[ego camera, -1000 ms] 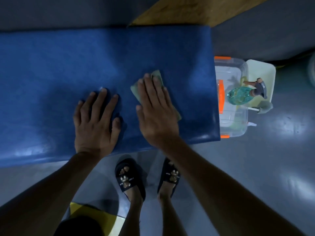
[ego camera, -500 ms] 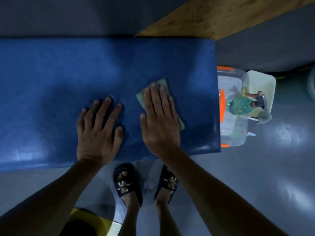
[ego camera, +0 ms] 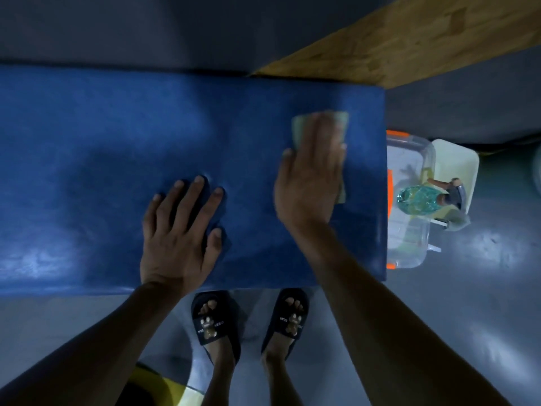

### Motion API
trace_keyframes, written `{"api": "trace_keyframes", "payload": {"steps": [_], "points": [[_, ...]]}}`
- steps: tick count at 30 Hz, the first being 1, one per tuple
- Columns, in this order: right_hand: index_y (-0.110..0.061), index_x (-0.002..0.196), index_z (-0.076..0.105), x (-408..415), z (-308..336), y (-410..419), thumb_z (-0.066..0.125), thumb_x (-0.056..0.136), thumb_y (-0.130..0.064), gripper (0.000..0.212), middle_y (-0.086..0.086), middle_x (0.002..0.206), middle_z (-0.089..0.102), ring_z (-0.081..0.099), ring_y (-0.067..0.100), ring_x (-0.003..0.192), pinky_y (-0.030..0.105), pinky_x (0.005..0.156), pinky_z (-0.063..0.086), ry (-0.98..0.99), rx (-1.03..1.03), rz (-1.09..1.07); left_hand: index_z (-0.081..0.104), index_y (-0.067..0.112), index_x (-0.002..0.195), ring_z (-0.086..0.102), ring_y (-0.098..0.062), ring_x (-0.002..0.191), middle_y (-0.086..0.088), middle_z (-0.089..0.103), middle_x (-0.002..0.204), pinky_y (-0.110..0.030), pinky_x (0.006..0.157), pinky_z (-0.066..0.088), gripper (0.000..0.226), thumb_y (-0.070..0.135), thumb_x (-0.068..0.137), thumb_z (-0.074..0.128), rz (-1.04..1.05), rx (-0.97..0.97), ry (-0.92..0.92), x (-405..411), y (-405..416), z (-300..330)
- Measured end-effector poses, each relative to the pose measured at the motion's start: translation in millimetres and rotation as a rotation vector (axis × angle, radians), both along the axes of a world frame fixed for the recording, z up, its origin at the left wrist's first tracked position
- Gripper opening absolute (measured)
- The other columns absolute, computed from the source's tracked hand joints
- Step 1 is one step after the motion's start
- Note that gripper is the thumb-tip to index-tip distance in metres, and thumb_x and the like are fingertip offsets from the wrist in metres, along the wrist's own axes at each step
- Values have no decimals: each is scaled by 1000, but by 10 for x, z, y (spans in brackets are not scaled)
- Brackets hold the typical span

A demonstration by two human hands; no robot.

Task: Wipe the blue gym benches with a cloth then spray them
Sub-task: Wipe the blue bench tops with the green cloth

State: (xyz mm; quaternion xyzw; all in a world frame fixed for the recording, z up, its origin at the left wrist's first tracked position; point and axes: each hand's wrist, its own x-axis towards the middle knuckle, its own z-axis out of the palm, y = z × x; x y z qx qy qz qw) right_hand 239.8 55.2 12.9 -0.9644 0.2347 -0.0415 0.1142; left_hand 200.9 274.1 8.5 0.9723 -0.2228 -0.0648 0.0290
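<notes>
A blue padded gym bench (ego camera: 102,171) runs across the view. My right hand (ego camera: 310,177) lies flat with straight fingers on a pale green cloth (ego camera: 339,118), pressing it onto the bench near its right end; the hand is motion-blurred. My left hand (ego camera: 181,232) rests flat on the bench with fingers spread, left of the right hand and nearer the front edge. A teal spray bottle (ego camera: 418,199) with a dark trigger head lies on a clear plastic box beyond the bench's right end.
The clear box (ego camera: 409,250) with orange clips stands on the grey floor right of the bench, a pale tray (ego camera: 459,156) beside it. A wooden board (ego camera: 409,39) lies behind the bench. My sandalled feet (ego camera: 216,323) stand at the front edge.
My right hand has slid the cloth away from me and to the right, toward the bench's far right corner. My left hand has stayed planted on the bench.
</notes>
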Motion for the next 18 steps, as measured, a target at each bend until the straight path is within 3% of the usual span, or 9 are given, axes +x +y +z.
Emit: {"api": "trace_keyframes", "payload": {"steps": [3,5,7,9,12,14,16,18], "points": [[-9,160,9,-138,80,0,27,105,-33,63,8,169,2,-3,23,155,44,126,7,84,28,457,34,24,156,29,-38,147,-10,32,162,-54,121,14,61,47,99,27,-7,-7,-4,6,11,9],[-10,160,15,-104,81,-397,32,103,-27,61,9,168,8,4,23,155,47,125,12,81,14,596,36,23,155,29,-38,147,-10,32,162,-55,121,14,61,46,99,28,-5,-14,-4,13,3,18],[-9,158,21,-19,18,-822,36,99,-20,62,13,166,16,13,27,154,48,124,16,48,-8,456,37,23,155,30,-39,146,-10,33,161,-55,121,14,61,46,99,29,2,-22,-9,18,6,15],[-5,158,20,58,-52,-1092,31,100,-20,61,15,166,16,13,30,154,48,124,17,8,10,173,37,23,155,30,-39,146,-11,33,161,-55,120,15,62,46,98,31,-5,-28,-9,17,12,7],[0,156,22,214,-95,-924,25,102,-27,61,18,164,20,16,34,153,44,124,15,-86,69,-206,37,23,154,30,-39,146,-12,34,160,-56,120,16,62,46,97,32,-2,-42,-11,22,16,1],[-1,156,23,320,-61,-589,24,100,-31,64,17,164,21,17,33,153,44,124,15,-82,17,-257,38,23,154,31,-39,145,-12,36,160,-56,119,16,61,46,97,32,-2,-44,-12,24,15,1],[-4,158,19,325,-19,-174,26,100,-33,65,15,166,16,11,29,154,45,125,11,-44,-17,-34,37,24,154,31,-39,146,-11,35,160,-56,120,15,61,46,98,31,-4,-32,-6,32,18,-5],[-7,159,13,250,14,115,28,103,-32,63,11,168,8,2,25,155,43,126,7,15,-4,326,35,25,155,31,-39,146,-11,35,161,-55,120,14,61,46,98,31,-3,-24,3,31,27,-4]]}}
